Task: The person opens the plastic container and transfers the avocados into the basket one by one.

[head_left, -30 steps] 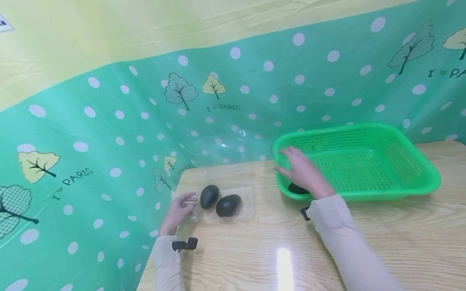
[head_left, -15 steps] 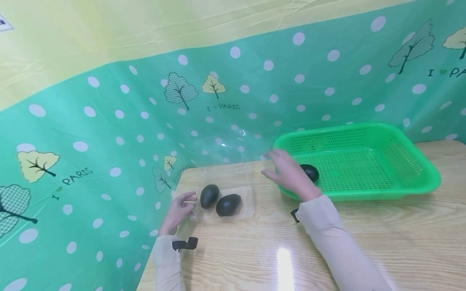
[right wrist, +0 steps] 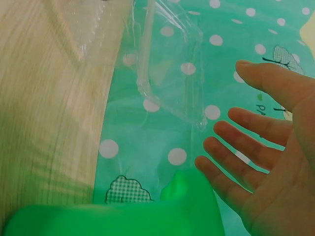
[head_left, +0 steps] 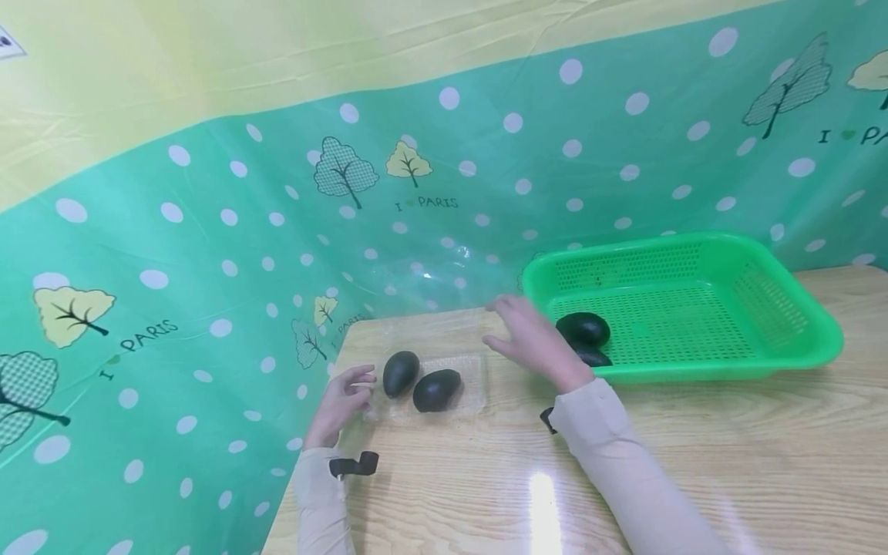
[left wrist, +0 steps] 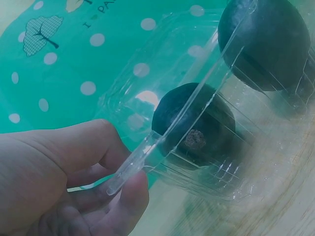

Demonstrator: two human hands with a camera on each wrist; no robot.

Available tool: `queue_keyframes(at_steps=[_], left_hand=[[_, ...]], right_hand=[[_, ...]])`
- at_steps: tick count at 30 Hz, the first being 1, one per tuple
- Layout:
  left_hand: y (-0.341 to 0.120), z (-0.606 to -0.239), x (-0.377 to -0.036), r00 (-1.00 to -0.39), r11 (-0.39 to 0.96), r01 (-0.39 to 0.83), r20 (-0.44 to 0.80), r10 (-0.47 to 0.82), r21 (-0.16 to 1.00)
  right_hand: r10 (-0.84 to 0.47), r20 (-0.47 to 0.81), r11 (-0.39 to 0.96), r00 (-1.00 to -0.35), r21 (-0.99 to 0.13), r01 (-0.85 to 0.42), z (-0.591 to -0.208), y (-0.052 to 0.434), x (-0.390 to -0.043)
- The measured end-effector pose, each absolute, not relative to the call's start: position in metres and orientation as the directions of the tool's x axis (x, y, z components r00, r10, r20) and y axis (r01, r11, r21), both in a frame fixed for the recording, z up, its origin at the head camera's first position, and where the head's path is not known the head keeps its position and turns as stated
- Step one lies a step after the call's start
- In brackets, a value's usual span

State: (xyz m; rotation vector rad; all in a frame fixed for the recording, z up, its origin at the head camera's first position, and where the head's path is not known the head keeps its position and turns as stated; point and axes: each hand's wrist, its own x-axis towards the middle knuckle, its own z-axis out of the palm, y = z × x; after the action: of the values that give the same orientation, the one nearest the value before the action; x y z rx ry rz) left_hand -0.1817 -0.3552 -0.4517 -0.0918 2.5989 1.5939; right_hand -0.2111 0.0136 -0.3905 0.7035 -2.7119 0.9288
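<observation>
moved since the earlier frames: our right hand [head_left: 530,335], drawn leftward from over the green basket [head_left: 721,374]; two dark fruits now show inside, where the last frame showed one.

right hand: we hold its fingers extended and spread, thumb set apart, near the basket's left end, between basket and container.

left hand [head_left: 340,405]: we pinch the rim [left wrist: 130,169] of the clear container [head_left: 474,378] at its left end.

container: thin transparent plastic, ridged, glossy; clear lid [head_left: 444,270] raised at the back, before the cloth. contents: two dark fruits, left one [head_left: 400,374] upright in outline, right one [head_left: 437,391] lying more sideways, just beside it. oval, smooth, dull sheen; one bears a rough brown stem scar [left wrist: 195,139].

basket: rounded rectangle, bright plastic, perforated floor and walls. contents: fruit [head_left: 584,327], glossy, oval; second fruit [head_left: 593,357], partly hidden by the near rim.

support: pale wood-grain table [head_left: 451,478].

backing: green cloth [head_left: 229,185], white dots, printed trees, yellow upper band.
</observation>
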Motion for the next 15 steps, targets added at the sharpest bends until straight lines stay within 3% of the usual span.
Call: queue_keyframes(at_steps=[15], left_hand=[[-0.359, -0.452, -0.182, -0.994, 0.439, -0.093, -0.109, 0.012, 0.894]], right_hand=[[-0.411, 0.258, 0.661, -0.874, -0.576, -0.481, -0.402, -0.008, -0.204]])
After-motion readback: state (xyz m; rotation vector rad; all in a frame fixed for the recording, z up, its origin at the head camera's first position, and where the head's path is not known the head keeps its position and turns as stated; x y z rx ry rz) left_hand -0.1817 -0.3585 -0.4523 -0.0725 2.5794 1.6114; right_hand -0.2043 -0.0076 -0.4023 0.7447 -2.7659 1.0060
